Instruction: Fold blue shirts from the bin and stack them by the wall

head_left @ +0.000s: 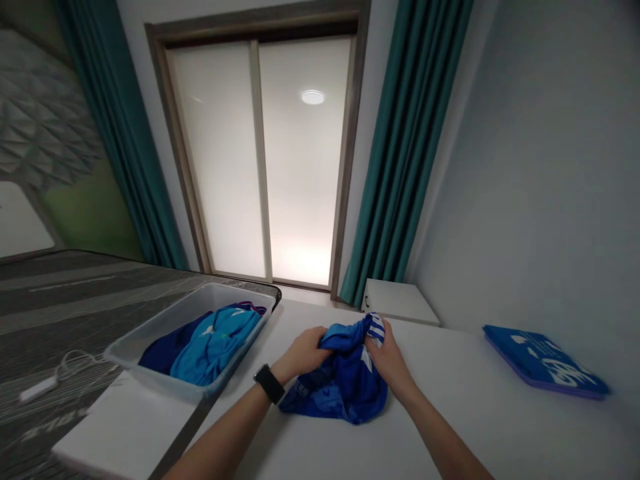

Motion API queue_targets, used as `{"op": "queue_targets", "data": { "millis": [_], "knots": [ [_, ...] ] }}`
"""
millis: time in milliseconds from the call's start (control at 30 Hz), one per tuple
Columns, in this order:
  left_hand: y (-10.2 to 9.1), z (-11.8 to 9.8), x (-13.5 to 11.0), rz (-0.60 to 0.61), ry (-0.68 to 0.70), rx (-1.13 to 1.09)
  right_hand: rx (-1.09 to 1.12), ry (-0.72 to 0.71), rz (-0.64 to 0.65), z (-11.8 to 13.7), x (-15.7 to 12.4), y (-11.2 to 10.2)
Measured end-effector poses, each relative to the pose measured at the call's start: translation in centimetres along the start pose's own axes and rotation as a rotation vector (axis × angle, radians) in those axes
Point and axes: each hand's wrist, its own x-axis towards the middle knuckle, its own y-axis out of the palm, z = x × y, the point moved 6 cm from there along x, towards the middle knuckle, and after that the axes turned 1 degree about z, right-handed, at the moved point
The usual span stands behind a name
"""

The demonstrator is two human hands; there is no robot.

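Observation:
A crumpled blue sports shirt (345, 387) with white stripes and lighter printed patches is bunched up over the white table (440, 427). My left hand (306, 352), below a wrist with a black watch, grips its upper left edge. On the other side, my right hand (387, 357) is closed on the cloth by the white stripes. The top of the shirt is raised between both hands, while its lower part rests on the table. Fingertips of both hands are partly hidden in the folds.
Left of the shirt stands a translucent plastic bin (150, 327) holding blue garments (215, 343). A folded blue stack (545, 363) lies at the table's right, near the wall. A white cable with a plug strip (40, 388) lies on the grey bed (75, 293). A white cabinet (397, 300) stands behind.

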Motion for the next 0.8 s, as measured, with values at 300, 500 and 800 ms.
{"op": "queue_targets", "data": {
  "millis": [300,500,800],
  "knots": [
    [2.3,1.8,-1.2,-0.219,0.05,-0.08,-0.191,-0.021,-0.158,-5.3,-4.1,-4.9],
    [-0.5,5.3,-1.5,-0.531,-0.163,-0.368,-0.2,0.051,-0.124,-5.2,-3.8,-8.0],
    [1.0,7.2,-1.2,-0.447,-0.108,-0.134,-0.49,-0.176,-0.273,-3.5,-4.2,-8.1]
  ]
}}
